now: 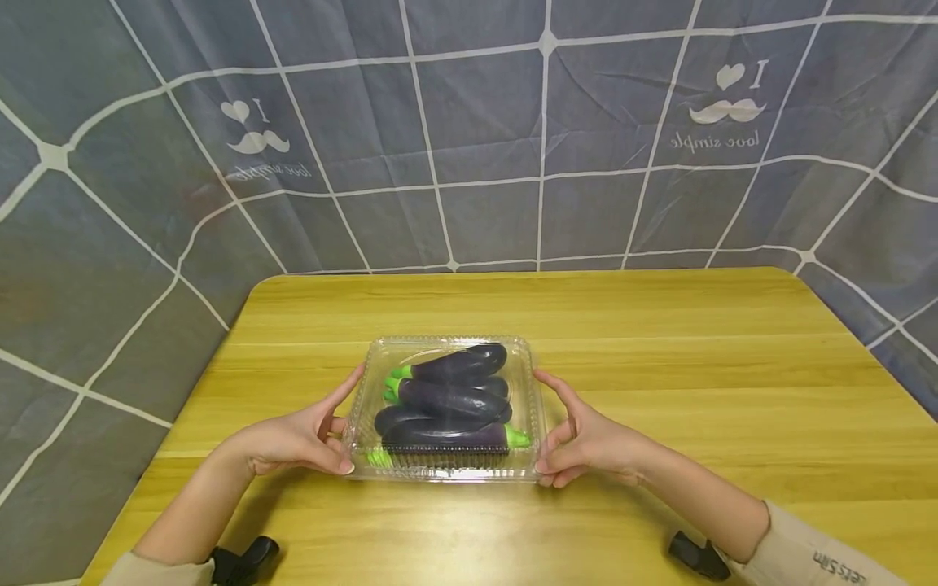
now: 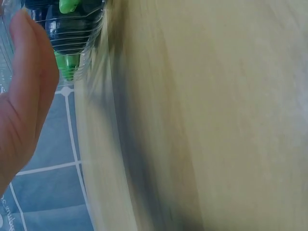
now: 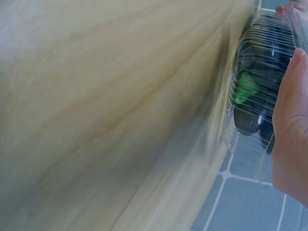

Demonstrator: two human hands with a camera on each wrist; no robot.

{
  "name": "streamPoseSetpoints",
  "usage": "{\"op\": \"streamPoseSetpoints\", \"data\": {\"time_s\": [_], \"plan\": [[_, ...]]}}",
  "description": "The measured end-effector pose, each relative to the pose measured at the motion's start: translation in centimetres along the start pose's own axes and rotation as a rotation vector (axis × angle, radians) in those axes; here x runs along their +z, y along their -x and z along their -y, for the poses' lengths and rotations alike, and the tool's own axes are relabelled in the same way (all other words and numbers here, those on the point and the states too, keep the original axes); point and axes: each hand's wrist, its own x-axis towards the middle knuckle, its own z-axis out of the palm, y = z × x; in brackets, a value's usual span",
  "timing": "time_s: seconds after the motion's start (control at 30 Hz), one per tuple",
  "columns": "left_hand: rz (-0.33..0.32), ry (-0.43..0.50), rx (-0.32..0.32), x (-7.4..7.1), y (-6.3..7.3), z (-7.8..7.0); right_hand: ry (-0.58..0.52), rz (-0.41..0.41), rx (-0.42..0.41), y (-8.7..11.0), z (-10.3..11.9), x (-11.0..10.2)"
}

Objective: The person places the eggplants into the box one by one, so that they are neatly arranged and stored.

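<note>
A clear plastic clamshell box with several dark purple eggplants inside is near the middle of the table. Bright green stem ends point to both sides, and the lid lies over them. My left hand grips the left side, thumb at the front corner and index finger stretched along the wall. On the opposite side my right hand holds the box the same way. From the left wrist, the ridged box wall shows close over the wood. The right wrist view has my thumb side against the ridged box.
The yellow wood-grain table extends behind and to both sides of the box. A grey cloth with white grid lines hangs behind and around it. Black wrist straps or mounts sit at both sleeves.
</note>
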Motion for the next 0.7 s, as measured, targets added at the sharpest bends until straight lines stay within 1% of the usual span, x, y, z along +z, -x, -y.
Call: {"op": "streamPoseSetpoints", "data": {"time_s": [0.17, 0.4, 0.5, 0.7], "plan": [[-0.014, -0.038, -0.008, 0.07, 0.02, -0.18, -0.009, 0.007, 0.014, -0.03, 0.09, -0.14], [-0.039, -0.085, -0.040, 0.25, 0.08, -0.61, -0.018, 0.035, 0.019, -0.01, 0.06, -0.40], [-0.040, -0.100, -0.042, 0.26, 0.14, -0.56, -0.037, 0.052, 0.021, -0.06, -0.08, -0.34], [-0.028, -0.110, -0.025, 0.23, 0.19, -0.35, -0.077, 0.079, 0.014, -0.20, -0.28, -0.06]]}}
